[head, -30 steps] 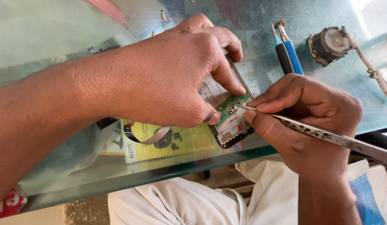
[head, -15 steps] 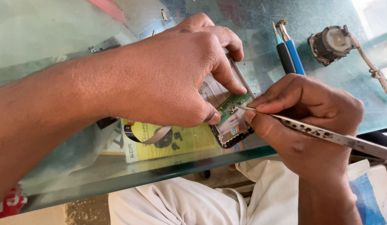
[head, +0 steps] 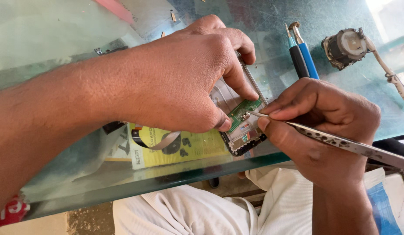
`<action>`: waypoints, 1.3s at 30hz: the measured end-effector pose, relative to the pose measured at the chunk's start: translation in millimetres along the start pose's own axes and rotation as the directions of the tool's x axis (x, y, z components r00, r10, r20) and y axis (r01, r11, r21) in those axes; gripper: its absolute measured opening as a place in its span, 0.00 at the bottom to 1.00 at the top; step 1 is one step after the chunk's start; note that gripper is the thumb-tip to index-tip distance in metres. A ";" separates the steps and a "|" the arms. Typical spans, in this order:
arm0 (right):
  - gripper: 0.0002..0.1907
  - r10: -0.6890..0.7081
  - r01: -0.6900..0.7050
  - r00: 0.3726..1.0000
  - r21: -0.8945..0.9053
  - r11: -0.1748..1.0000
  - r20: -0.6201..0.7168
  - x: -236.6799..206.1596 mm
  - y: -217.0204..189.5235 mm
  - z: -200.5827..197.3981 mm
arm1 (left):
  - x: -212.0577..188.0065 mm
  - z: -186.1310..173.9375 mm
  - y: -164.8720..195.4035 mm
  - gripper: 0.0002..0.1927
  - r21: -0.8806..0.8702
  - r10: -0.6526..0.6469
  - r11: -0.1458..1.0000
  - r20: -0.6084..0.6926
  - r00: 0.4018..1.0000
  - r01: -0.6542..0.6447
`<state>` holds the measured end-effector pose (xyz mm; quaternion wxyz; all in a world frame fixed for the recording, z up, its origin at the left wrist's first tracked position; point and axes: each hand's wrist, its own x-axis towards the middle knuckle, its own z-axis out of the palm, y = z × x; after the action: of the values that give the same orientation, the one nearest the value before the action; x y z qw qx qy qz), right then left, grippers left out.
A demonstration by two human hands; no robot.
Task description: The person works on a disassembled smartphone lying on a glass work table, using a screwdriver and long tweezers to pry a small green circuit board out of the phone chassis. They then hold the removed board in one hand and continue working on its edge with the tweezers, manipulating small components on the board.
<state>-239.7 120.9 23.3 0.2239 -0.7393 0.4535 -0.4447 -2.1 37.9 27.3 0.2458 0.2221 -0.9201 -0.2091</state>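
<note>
The left hand (head: 180,82) lies over an opened phone (head: 241,126) near the front edge of the glass surface (head: 45,43), its fingers clenched on the phone's frame, thumb and forefinger either side of a small green circuit board (head: 243,109). A yellow printed card (head: 184,148) lies under the glass beside it. The right hand (head: 323,126) pinches metal tweezers (head: 341,141), tip touching the board. Farther back lie two screwdrivers (head: 302,54) and a small round motor (head: 345,45).

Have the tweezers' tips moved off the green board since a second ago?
No. The tweezers in the right hand still touch the green board, same spot relative to the blue screwdrivers.
</note>
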 end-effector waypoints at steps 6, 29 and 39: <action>0.08 -0.003 0.003 1.000 -0.005 1.000 -0.001 -1.1 -0.2 -1.1 | -0.2 0.7 0.7 0.26 -0.018 0.003 1.000 0.001 1.000 -0.003; 0.07 0.045 -0.047 0.998 -0.050 0.998 -0.037 -2.0 2.2 -1.2 | 0.7 2.2 -1.2 0.27 0.005 0.002 1.000 0.010 1.000 -0.002; 0.08 -0.134 0.131 0.991 -0.140 0.981 -0.011 -0.5 -6.8 -0.2 | 1.2 2.0 -0.7 0.26 -0.001 -0.010 1.000 0.001 1.000 0.010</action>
<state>-236.8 124.7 28.1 0.1372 -0.7771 0.4353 -0.4334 -4.0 37.3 25.9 0.2446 0.2265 -0.9189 -0.2108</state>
